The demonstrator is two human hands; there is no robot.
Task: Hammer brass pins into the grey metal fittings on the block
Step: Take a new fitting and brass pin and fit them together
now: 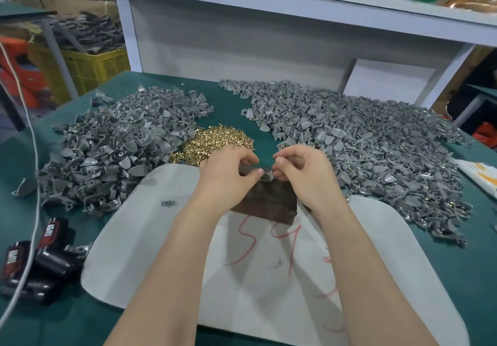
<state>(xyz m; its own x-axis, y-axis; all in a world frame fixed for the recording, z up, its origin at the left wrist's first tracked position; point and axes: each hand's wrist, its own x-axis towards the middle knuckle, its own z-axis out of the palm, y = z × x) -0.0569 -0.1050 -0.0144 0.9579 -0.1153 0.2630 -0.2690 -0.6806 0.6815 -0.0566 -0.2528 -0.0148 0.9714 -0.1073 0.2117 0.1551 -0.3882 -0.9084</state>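
Your green-covered desk (pixel 470 278) stands before a white shelf unit (pixel 242 36), with a yellow plastic crate (pixel 88 68) at the left. Loose grey metal fittings lie in a left heap (pixel 113 141) and a right heap (pixel 363 135), with a pile of small brass pins (pixel 215 141) between them. The dark brown block (pixel 269 205) rests on a pale grey pad (pixel 139 224) marked "54" in red. The curled fingers of your left hand (pixel 228 168) and right hand (pixel 301 173) pinch one grey fitting (pixel 266 176) on the block's far edge. The black clips (pixel 40 262) carry red labels beginning "TAPE".

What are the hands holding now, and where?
The left hand and right hand pinch one grey fitting by its opposite sides, atop the block. Pin: cannot tell.
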